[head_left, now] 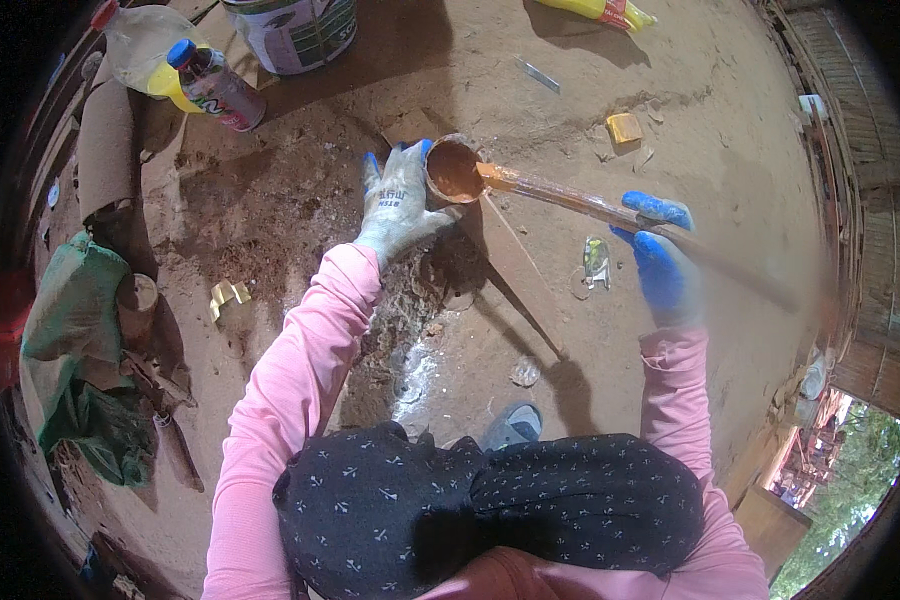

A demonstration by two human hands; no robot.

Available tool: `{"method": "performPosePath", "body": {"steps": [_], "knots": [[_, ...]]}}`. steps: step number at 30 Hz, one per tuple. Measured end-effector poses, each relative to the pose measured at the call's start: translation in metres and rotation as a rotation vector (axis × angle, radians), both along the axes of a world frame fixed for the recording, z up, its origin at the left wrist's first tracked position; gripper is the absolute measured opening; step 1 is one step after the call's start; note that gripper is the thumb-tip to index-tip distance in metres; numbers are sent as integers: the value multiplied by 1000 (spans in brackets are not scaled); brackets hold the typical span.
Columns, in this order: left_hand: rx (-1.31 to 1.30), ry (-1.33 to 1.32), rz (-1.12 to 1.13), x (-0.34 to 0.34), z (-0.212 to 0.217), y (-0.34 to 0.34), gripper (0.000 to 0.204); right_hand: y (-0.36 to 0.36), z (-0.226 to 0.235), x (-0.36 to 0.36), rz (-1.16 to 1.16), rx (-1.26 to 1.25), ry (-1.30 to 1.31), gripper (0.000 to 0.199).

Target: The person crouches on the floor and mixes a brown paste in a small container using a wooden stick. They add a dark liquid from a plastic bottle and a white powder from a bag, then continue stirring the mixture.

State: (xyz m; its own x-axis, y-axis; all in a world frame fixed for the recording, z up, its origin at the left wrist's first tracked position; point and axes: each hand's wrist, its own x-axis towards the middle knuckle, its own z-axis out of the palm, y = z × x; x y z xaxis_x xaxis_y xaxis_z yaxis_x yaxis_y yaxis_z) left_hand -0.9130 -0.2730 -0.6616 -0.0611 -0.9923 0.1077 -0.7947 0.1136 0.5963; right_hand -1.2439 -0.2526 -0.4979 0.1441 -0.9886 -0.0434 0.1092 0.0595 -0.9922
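Note:
My left hand (402,205), in a whitish glove with blue fingertips, grips the left side of a small round cup (454,170), its thumb along the near edge. Inside, the cup is coated orange-brown. A long wooden stick (570,196) runs from the cup's right rim out to the right, its cup end stained orange. Whether the stick is fixed to the cup or only dips into it, I cannot tell. My right hand (662,262), in a blue-and-white glove, is closed around the stick partway along. The stick's far right end is blurred.
A printed bucket (295,35), a blue-capped bottle (216,86) and a large clear bottle (150,50) stand at the far left. A green sack (70,350) lies left. Yellow block (624,128), metal strip (538,75) and wrapper (596,262) lie on the dirt floor.

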Motion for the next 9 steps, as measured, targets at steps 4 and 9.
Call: {"method": "performPosePath", "body": {"steps": [4,9], "knots": [[7,13,-15,0,0,0,106,-7,14,7,143,-127,187,37],[87,13,-29,1,6,-1,106,-14,44,16,387,-174,530,42]]}}
